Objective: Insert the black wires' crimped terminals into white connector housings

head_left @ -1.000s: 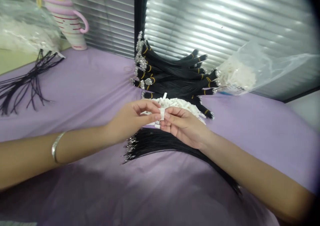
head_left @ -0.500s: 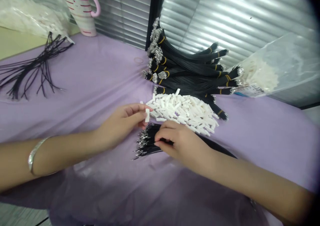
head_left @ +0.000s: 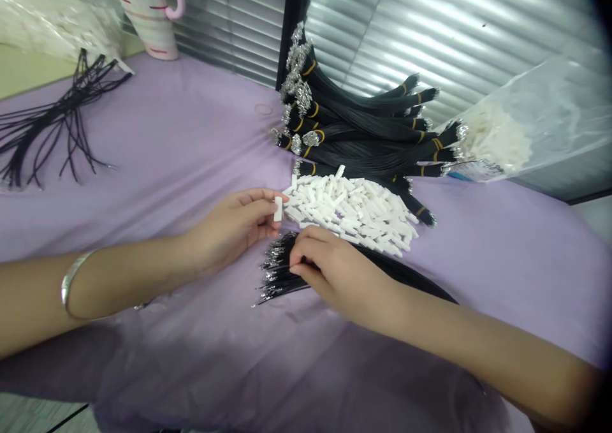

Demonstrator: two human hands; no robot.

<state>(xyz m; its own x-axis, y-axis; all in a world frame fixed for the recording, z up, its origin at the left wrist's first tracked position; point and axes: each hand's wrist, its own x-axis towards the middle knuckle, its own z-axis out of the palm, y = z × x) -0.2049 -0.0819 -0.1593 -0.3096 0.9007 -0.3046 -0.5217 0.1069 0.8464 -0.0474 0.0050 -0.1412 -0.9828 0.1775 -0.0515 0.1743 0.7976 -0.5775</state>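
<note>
My left hand [head_left: 234, 229] pinches a small white plastic block [head_left: 278, 209] upright between thumb and forefinger. It is just left of a heap of similar white pieces [head_left: 351, 210]. My right hand [head_left: 335, 267] is closed, thumb and forefinger together, over a bundle of black wires [head_left: 411, 270] with silvery metal tips [head_left: 272, 264] fanned out to the left. A thin black wire seems to be in its pinch, though the fingers hide most of it. The two hands are a short way apart.
Behind the heap lie tied black wire bundles [head_left: 363, 127] with yellow bands. A clear bag of white pieces [head_left: 502, 133] leans at the right. Loose black wires [head_left: 52, 120], a striped mug [head_left: 150, 22] and another plastic bag [head_left: 57, 22] are at the left. Purple cloth [head_left: 191, 133] covers the table.
My left hand, with the white block, has shifted slightly up and left. My right hand has moved a little left over the wire tips, still pinching. The whole view has shifted slightly.
</note>
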